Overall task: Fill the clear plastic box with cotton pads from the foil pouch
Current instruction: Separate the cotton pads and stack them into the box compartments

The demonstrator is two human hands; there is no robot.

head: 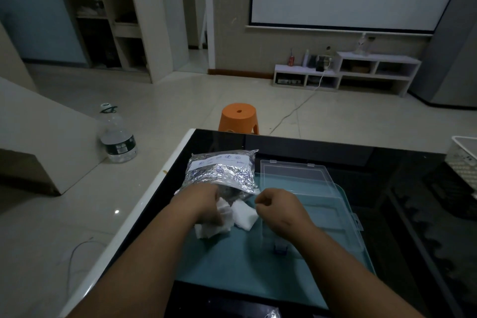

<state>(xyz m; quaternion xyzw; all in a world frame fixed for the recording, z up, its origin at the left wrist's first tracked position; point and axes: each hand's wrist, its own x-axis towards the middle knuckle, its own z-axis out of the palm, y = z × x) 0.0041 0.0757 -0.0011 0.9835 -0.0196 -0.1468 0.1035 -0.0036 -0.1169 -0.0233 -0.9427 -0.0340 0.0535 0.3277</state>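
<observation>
At the desk's [400,188] near-left part, on a teal mat [232,261], lies the foil pouch [222,173]: crinkled silver, printed with small blue round marks, a white label strip across its far end, its mouth facing the person. White cotton pads [209,230] spill from that mouth, soft, square-edged and bunched. The left grip [206,204] is at the mouth, fingers curled round this bunch. A loose wad [245,215] of the same white pads lies just beside it on the mat. The right grip [280,208] is clenched close to the pouch's near-right corner; whether it pinches the foil I cannot tell. Just right of the pouch sits the clear plastic box [296,175], lid open. A white basket [464,152] stands at the desk's far right edge. Beyond the desk, on the floor, are an orange stool [238,116] and a large water bottle [117,137].
</observation>
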